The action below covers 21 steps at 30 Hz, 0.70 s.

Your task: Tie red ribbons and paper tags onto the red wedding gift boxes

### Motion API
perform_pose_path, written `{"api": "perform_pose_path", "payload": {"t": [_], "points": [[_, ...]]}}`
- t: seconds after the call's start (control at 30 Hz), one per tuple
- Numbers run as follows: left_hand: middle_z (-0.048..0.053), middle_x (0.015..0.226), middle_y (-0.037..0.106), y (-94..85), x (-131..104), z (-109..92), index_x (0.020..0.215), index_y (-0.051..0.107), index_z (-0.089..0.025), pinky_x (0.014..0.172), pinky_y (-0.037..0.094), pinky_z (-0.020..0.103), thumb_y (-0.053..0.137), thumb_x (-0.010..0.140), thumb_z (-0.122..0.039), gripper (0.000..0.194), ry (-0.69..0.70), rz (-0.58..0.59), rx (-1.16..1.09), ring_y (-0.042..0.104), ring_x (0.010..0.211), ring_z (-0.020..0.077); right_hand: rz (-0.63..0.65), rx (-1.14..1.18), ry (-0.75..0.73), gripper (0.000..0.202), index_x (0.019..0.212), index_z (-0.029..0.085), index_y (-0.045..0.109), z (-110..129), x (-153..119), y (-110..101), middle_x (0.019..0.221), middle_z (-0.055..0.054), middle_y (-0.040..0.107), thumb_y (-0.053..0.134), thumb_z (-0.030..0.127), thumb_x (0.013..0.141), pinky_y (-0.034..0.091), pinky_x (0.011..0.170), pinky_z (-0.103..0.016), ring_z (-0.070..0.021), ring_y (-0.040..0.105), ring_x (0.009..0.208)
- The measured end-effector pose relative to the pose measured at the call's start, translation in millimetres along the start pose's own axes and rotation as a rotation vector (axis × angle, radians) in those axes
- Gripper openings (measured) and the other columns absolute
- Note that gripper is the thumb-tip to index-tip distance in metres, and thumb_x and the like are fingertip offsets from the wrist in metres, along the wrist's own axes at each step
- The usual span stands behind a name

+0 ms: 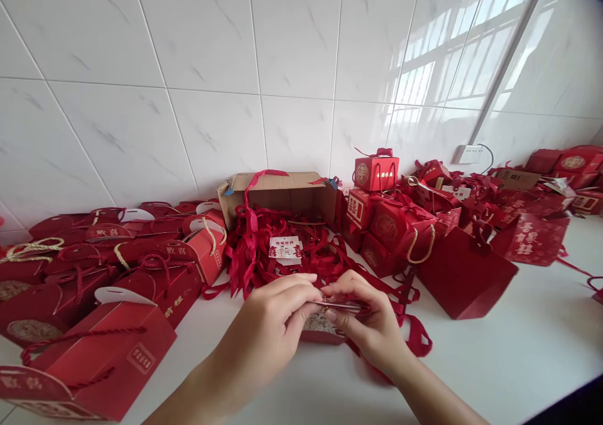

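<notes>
A small red gift box [324, 335] with a printed picture on its front stands on the white table, between my hands. My left hand [277, 312] pinches the top edge of this box from the left. From the right, my right hand [365, 315] grips the same edge, its thumb in front and its fingers behind. My fingers hide much of the box's top. Behind my hands, red ribbons [254, 246] spill from a cardboard box [277, 182] lying on its side. A white printed tag [285, 249] rests on the ribbons.
Red gift boxes with rope handles [106, 356] crowd the left side. More red boxes [377, 172] are stacked at centre right, near a plain dark red box [466, 274]. A tiled wall [301, 48] with a socket strip [468, 154] rises behind the table [532, 331].
</notes>
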<state>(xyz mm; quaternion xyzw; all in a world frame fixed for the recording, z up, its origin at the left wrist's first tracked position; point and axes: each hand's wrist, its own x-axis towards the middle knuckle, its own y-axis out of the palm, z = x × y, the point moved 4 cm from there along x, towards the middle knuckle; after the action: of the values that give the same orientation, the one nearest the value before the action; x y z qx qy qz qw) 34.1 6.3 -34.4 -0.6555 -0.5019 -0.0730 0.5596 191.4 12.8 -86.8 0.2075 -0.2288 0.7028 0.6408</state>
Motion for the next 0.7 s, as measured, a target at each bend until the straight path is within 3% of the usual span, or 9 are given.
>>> {"api": "perform_pose_path", "payload": {"t": [0.2,0.33,0.5,0.63,0.7], "points": [[0.001,0.094,0.072,2.0,-2,1,0.089,0.065,-0.021,0.072,0.052,0.015,0.051,0.089,-0.007,0.019,-0.077,0.059,-0.037,0.068,0.085,0.0115,-0.044,0.001,-0.017,0.008,0.084,0.021,0.069,5,-1,1,0.080,-0.002,0.059,0.073,0.023,0.077,0.048,0.062,-0.023,-0.0136,0.058,0.072],[0.000,0.084,0.069,4.9,-3,1,0.087,0.064,-0.021,0.068,0.049,0.017,0.049,0.090,-0.010,0.018,-0.166,0.151,-0.043,0.065,0.075,0.0111,-0.105,-0.037,-0.139,0.006,0.081,0.020,0.066,9,-4,1,0.076,-0.001,0.059,0.071,0.019,0.078,0.048,0.060,-0.023,-0.0134,0.056,0.069],[0.000,0.080,0.067,4.8,-3,-5,0.084,0.062,-0.021,0.064,0.046,0.019,0.048,0.088,-0.009,0.019,-0.214,0.145,0.012,0.063,0.070,0.0114,-0.137,-0.046,-0.222,0.007,0.081,0.021,0.065,10,-6,5,0.076,-0.001,0.060,0.069,0.016,0.078,0.049,0.061,-0.024,-0.0140,0.057,0.070],[0.000,0.081,0.067,-0.8,-2,-6,0.082,0.062,-0.021,0.063,0.045,0.020,0.045,0.089,-0.010,0.021,-0.227,0.175,0.032,0.062,0.069,0.0118,-0.088,-0.049,-0.152,0.007,0.081,0.020,0.063,6,-3,5,0.078,-0.002,0.060,0.070,0.023,0.080,0.050,0.062,-0.024,-0.0143,0.059,0.071],[0.000,0.082,0.067,-7.4,-1,-6,0.081,0.061,-0.021,0.063,0.045,0.020,0.046,0.090,-0.012,0.020,-0.237,0.186,0.034,0.062,0.070,0.0119,-0.002,-0.076,-0.076,0.022,0.099,0.022,0.061,4,-3,1,0.090,-0.004,0.064,0.071,0.027,0.080,0.053,0.067,-0.026,-0.0164,0.062,0.079]]}}
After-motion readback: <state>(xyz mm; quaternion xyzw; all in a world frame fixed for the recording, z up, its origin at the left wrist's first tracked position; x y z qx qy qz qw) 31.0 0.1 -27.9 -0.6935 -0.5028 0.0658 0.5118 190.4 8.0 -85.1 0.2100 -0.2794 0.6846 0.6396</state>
